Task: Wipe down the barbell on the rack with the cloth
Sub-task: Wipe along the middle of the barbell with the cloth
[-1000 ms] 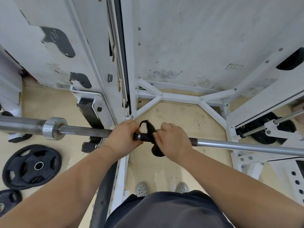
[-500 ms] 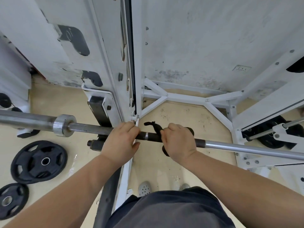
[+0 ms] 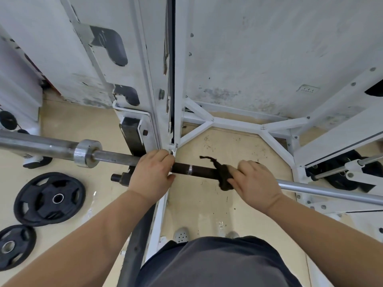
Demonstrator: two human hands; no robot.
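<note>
The steel barbell (image 3: 116,158) lies across the view on the white rack (image 3: 163,83), with a thick sleeve and collar at the left and a dark knurled stretch in the middle. My left hand (image 3: 152,172) is closed around the bar right at the rack upright. My right hand (image 3: 256,183) grips a dark cloth (image 3: 222,176) wrapped around the bar; one loose end sticks up to the left. Between my hands the dark bar section is bare.
Two black weight plates (image 3: 49,198) (image 3: 14,246) lie on the beige floor at the left. White rack base struts (image 3: 238,123) cross the floor ahead. More plates (image 3: 339,175) and a chrome rod sit at the right. My shoes show below the bar.
My right hand has slid the cloth rightward along the bar, away from my left hand, uncovering more of the dark knurled section. The left hand stays gripping at the upright.
</note>
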